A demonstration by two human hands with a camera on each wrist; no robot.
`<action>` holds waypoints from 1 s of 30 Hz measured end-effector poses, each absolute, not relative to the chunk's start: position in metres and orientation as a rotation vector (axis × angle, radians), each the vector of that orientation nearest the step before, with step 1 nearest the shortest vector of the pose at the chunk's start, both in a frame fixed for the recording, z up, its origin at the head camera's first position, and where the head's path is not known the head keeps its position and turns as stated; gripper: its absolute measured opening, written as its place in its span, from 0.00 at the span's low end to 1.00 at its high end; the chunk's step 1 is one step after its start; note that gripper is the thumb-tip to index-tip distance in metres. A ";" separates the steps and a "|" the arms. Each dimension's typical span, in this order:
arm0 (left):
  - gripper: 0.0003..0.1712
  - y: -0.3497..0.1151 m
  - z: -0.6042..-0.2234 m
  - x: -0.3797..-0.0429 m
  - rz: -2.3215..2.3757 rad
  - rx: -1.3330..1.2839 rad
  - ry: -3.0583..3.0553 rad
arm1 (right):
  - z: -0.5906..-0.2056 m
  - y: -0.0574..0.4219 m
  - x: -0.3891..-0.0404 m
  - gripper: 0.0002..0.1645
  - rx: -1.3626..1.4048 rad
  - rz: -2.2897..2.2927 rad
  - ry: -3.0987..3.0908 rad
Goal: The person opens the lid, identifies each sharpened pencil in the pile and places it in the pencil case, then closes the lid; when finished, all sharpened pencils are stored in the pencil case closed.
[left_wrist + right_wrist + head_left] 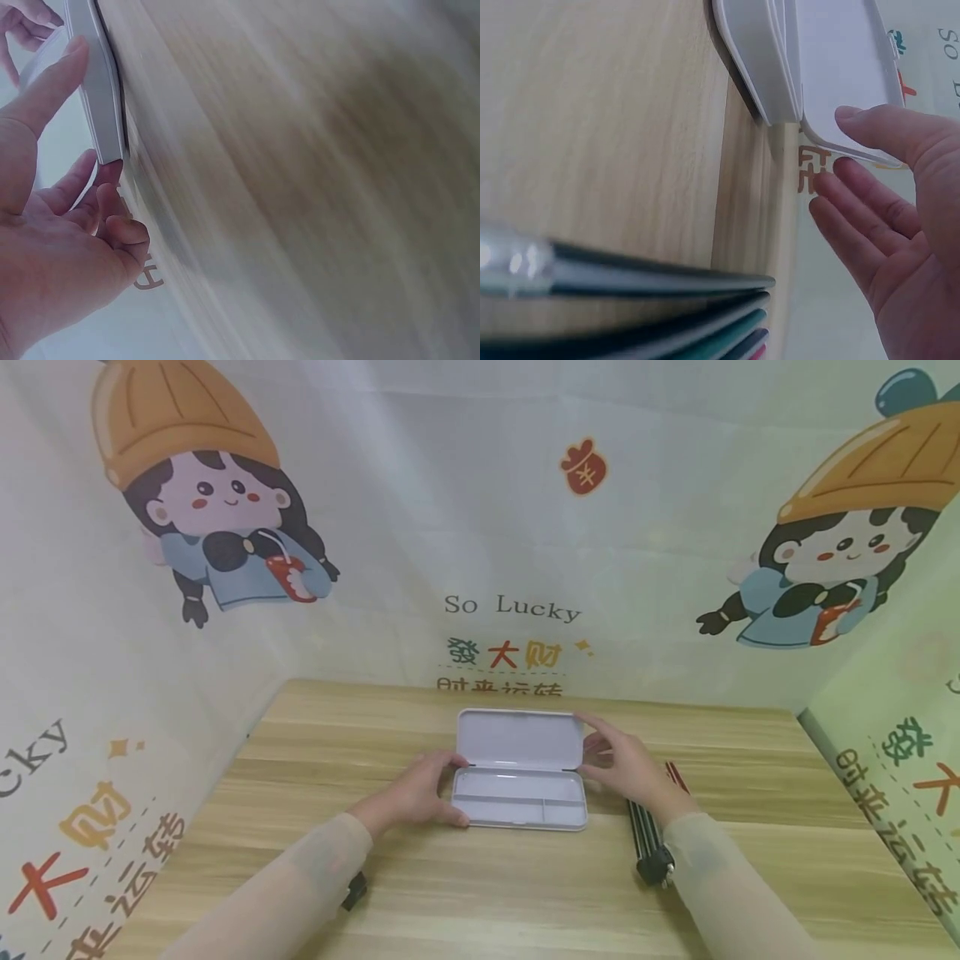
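A white pencil case (495, 811) lies on the table with its lid (520, 739) raised at the back. Its lower half has several compartments, with nothing seen in them. My left hand (420, 789) grips the case's left end, thumb at the front corner and fingers near the hinge. The left wrist view shows that thumb (64, 79) against the case's side wall (105, 105). With my right hand (622, 764) I hold the lid's right edge. In the right wrist view the thumb (877, 127) lies over the lid's inner face, the other fingers beyond its edge.
Several slender dark sticks (643, 827), like pencils or brushes, lie under my right forearm, with red ones (677, 777) beside them. Printed cloth (390, 527) hangs behind and at both sides of the wooden table (480, 893).
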State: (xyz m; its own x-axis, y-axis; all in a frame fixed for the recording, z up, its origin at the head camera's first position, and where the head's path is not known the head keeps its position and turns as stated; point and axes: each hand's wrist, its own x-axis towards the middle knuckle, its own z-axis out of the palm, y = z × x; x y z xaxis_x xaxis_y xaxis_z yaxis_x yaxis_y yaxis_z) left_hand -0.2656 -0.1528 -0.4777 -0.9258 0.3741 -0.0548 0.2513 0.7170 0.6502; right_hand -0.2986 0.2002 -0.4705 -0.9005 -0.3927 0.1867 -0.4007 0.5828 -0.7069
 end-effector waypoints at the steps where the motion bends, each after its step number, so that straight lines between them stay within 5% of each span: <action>1: 0.50 -0.153 -0.478 -0.266 0.995 0.504 2.738 | -0.470 0.202 -0.297 0.51 0.712 1.261 -2.774; 7: 0.50 -0.150 -0.481 -0.267 0.995 0.502 2.741 | -0.466 0.213 -0.287 0.48 0.719 1.223 -2.737; 23: 0.52 -0.149 -0.478 -0.268 0.961 0.519 2.737 | -0.462 0.255 -0.266 0.14 0.419 1.016 -2.853; 30: 0.51 -0.150 -0.478 -0.269 0.962 0.517 2.733 | -0.461 0.271 -0.262 0.09 0.333 0.870 -2.934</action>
State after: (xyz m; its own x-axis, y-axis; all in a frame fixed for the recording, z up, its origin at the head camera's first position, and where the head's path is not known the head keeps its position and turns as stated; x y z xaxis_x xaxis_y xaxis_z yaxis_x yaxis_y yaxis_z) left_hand -0.2694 -0.1503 -0.4777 -0.9194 0.3872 -0.0693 0.2585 0.7275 0.6355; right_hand -0.2618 0.2709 -0.4609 -0.9746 -0.1883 0.1214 -0.2240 0.8170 -0.5314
